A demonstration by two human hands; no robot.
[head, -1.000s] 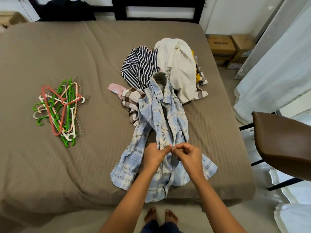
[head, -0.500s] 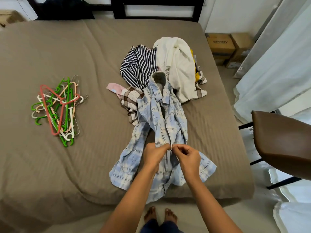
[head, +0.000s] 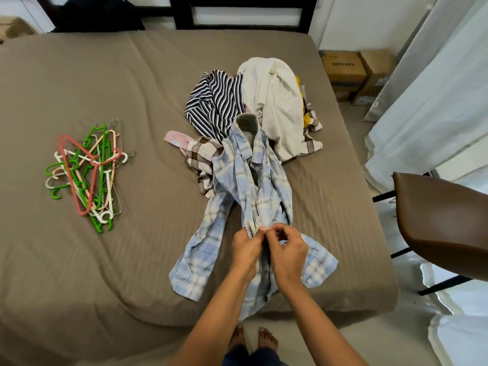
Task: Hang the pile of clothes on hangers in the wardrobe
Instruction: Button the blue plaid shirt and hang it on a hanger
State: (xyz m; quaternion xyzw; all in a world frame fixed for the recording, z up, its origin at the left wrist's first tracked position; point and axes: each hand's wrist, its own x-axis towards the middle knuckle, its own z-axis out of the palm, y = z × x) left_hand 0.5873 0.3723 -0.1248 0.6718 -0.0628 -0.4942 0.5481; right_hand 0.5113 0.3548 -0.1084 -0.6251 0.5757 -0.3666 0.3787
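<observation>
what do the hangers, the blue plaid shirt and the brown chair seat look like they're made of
Hangers: mostly moulded plastic, smooth and solid-coloured in green, red, white and peach; one or two thin wire ones look like metal.
Blue plaid shirt: thin woven fabric, probably cotton, matte and creased.
Chair seat: brown leather or leatherette, smooth with a soft sheen.

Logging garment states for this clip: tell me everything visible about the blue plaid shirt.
The blue plaid shirt is light blue and white with thin dark lines, apparently soft woven cloth. It lies crumpled, front up, on the bed, collar against the clothes pile, hem hanging over the near edge. The left hand and right hand pinch its front opening midway down.
</observation>
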